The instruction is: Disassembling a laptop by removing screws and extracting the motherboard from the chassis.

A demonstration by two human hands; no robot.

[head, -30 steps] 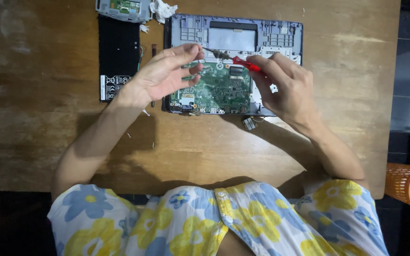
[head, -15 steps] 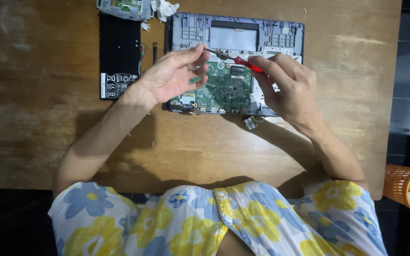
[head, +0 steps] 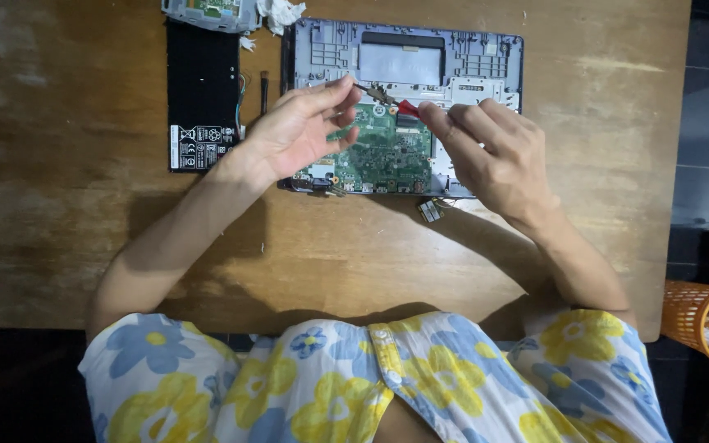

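An opened laptop base (head: 486,61) lies at the far middle of the wooden table (head: 75,205), its green circuit board (head: 387,156) exposed. My right hand (head: 494,156) grips a red-handled screwdriver (head: 408,107), whose metal shaft points left over the board. My left hand (head: 301,131) hovers over the board's left side, thumb and fingertips pinched close to the screwdriver's tip. What, if anything, sits between those fingertips is too small to tell.
A flat black battery pack (head: 203,94) lies left of the laptop base. A grey part (head: 207,12) and crumpled white tissue (head: 281,12) sit at the far edge. A small connector piece (head: 430,210) rests near the laptop's front. An orange bin (head: 703,320) stands right of the table.
The screwdriver has shifted a little left and its tip has come up to my left fingertips. Both hands stay over the circuit board.
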